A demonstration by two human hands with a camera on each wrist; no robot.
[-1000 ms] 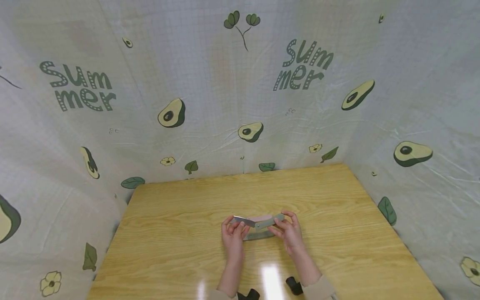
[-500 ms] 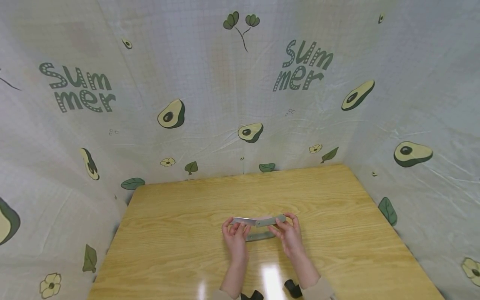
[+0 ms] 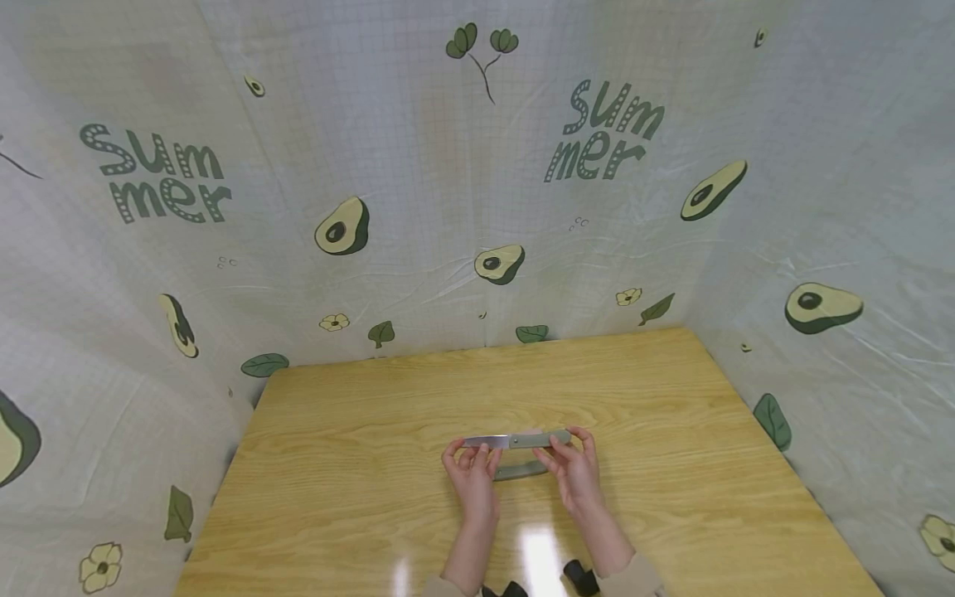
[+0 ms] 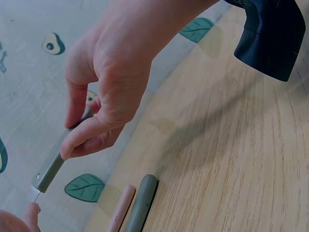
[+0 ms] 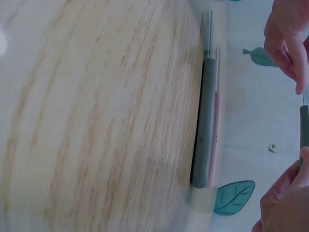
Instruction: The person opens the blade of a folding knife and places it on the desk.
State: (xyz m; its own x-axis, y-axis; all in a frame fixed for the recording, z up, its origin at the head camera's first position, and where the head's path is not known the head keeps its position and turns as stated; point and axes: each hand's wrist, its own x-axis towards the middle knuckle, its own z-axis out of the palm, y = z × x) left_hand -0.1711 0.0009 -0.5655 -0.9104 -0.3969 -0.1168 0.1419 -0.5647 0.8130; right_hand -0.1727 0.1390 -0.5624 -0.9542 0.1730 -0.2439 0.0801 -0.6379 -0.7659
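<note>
A folding knife with a grey-green handle is held up above the table between both hands. Its shiny blade points left, nearly in line with the handle. My left hand pinches the blade between thumb and fingers. My right hand grips the far end of the handle, also visible in the left wrist view as a hand with curled fingers. Beneath lies another grey-green knife, and beside it a pink knife, mostly hidden in the head view. In the right wrist view, both lying knives show their blades extended.
The wooden table stretches around the hands. A pale curtain with avocado prints stands along its back and sides. Black wrist cameras sit at both forearms.
The held knife's blade and handle were bent at an angle and have come into a nearly straight line. The left hand has shifted slightly right; both hands keep their hold.
</note>
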